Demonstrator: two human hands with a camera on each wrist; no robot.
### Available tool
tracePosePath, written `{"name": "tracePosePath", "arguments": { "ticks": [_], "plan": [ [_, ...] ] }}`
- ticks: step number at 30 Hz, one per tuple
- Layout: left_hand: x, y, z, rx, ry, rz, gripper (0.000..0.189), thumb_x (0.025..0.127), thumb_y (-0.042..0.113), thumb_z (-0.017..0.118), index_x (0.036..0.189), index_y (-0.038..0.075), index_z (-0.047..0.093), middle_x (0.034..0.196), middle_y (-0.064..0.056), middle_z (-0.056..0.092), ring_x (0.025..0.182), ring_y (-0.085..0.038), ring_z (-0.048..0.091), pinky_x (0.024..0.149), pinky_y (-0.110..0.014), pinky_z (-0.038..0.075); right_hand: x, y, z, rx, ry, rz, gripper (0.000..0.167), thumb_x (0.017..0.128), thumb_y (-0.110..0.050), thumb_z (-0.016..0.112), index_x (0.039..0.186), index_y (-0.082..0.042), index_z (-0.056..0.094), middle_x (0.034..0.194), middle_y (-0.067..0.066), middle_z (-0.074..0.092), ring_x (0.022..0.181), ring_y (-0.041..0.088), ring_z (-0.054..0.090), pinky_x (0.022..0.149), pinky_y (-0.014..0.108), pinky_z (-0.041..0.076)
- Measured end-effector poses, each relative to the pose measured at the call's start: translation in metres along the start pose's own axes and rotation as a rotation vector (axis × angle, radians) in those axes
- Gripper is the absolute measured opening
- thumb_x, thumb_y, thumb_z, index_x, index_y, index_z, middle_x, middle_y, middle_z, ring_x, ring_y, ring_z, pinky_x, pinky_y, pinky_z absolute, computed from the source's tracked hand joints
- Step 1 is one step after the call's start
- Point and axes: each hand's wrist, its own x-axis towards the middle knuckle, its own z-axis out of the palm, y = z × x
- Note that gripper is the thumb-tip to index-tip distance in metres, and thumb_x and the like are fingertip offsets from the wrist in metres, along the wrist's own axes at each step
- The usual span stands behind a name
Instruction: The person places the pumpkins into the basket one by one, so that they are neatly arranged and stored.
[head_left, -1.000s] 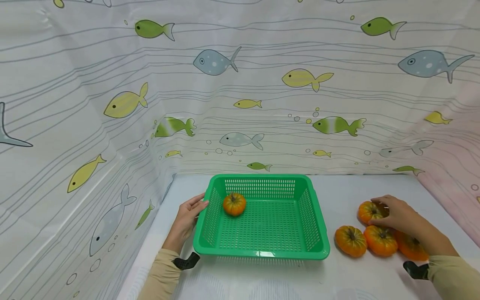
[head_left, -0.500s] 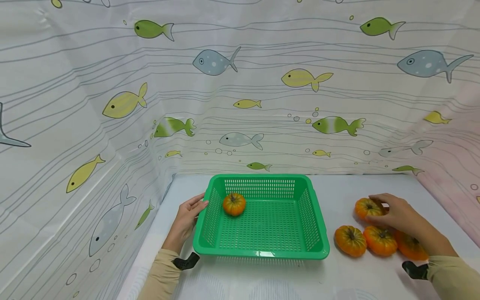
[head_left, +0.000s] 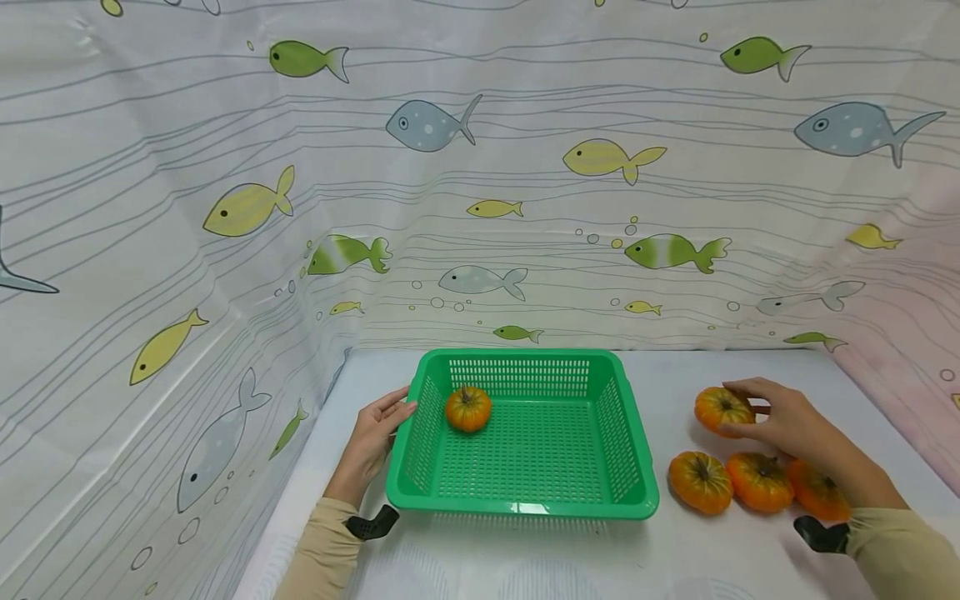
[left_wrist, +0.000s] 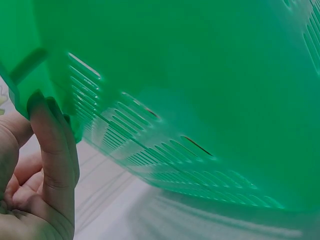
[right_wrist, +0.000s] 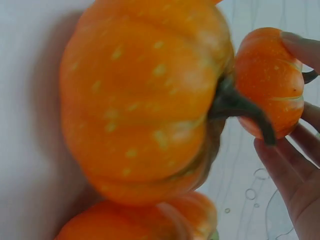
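Note:
My right hand [head_left: 791,421] grips a small orange pumpkin [head_left: 722,410] between thumb and fingers, to the right of the green plastic basket [head_left: 525,506]. In the right wrist view that held pumpkin [right_wrist: 267,82] shows its dark stem, with thumb and fingers on opposite sides of it. On the left, my left hand [head_left: 371,437] holds the basket's side rim; in the left wrist view its fingertips [left_wrist: 44,107] hook at the edge. One pumpkin [head_left: 468,409] sits inside the basket, near its back left corner.
Three more pumpkins lie in a row right of the basket: a left one [head_left: 701,482], a middle one [head_left: 760,482] and a right one [head_left: 817,492], partly behind the right forearm. A fish-patterned sheet [head_left: 555,275] rises behind the white table [head_left: 660,550].
My right hand has moved left with the pumpkin, which now stands apart from the three in the row. The left hand and the basket have stayed put.

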Motion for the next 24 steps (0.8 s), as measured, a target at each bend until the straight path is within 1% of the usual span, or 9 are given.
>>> {"name": "tracePosePath", "arguments": {
  "ticks": [5,8,13,19,24],
  "plan": [
    [0.000,0.000,0.000,0.004,0.008,-0.005,0.056,0.102,0.015,0.067,0.153,0.005,0.047,0.089,0.009,0.071,0.076,-0.005,0.072,0.069,-0.022,0.063,0.002,-0.014,-0.002,0.014,0.023,-0.045,0.086,0.084,-0.048,0.084,0.146,0.002,0.052,0.142,0.029,0.054,0.124,0.051,0.055,0.096,0.064,0.057],
    [0.000,-0.001,-0.001,0.004,0.006,-0.004,0.056,0.102,0.015,0.067,0.154,0.005,0.047,0.089,0.009,0.070,0.076,-0.004,0.072,0.068,-0.021,0.062,0.004,-0.020,-0.004,0.014,0.049,-0.089,0.082,0.084,-0.044,0.086,0.144,0.002,0.055,0.140,0.027,0.057,0.122,0.046,0.057,0.097,0.061,0.057],
    [0.001,-0.001,-0.001,-0.002,0.007,-0.002,0.056,0.102,0.015,0.067,0.153,0.005,0.047,0.088,0.010,0.071,0.075,-0.004,0.071,0.068,-0.021,0.062,0.007,-0.030,-0.006,0.022,0.062,-0.138,0.078,0.084,-0.041,0.086,0.143,0.001,0.056,0.139,0.026,0.058,0.122,0.043,0.058,0.096,0.059,0.057],
    [0.000,0.000,0.000,-0.005,0.013,-0.002,0.055,0.102,0.013,0.067,0.152,0.004,0.048,0.089,0.009,0.071,0.076,-0.004,0.072,0.068,-0.021,0.063,0.012,-0.043,-0.010,0.040,0.073,-0.171,0.077,0.084,-0.039,0.087,0.143,-0.001,0.057,0.139,0.024,0.060,0.122,0.042,0.059,0.097,0.059,0.057],
    [-0.001,0.000,0.000,-0.004,0.009,-0.004,0.054,0.102,0.013,0.066,0.153,0.005,0.048,0.088,0.009,0.071,0.076,-0.004,0.072,0.068,-0.021,0.063,0.017,-0.055,-0.011,0.053,0.057,-0.182,0.078,0.085,-0.042,0.086,0.144,-0.001,0.056,0.140,0.023,0.061,0.123,0.042,0.059,0.098,0.059,0.057]
  ]
}}
